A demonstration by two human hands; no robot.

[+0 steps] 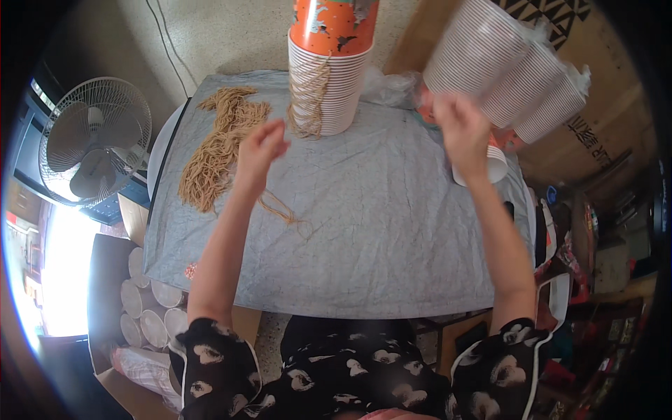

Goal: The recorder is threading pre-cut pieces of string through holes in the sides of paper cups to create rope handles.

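My left hand (262,152) is raised over the table beside a loose bundle of tan string (220,143). Its fingers are curled together, and anything held in them is too small to make out. My right hand (462,129) is lifted at the right side, its fingers smeared by motion. It is nearest a white cup (494,166) lying on its side, partly behind my wrist. At the back stands a tall stack of white paper tubs (348,94) with an orange printed wall at its top. Tan strands (306,98) hang against the stack's left side.
A grey cloth (364,231) covers the table. Bagged stacks of white cups (476,52) lean at the back right. A fan (96,143) stands at the left. Below it, a cardboard box (115,280) holds several round containers. A few strands (280,210) lie mid-table.
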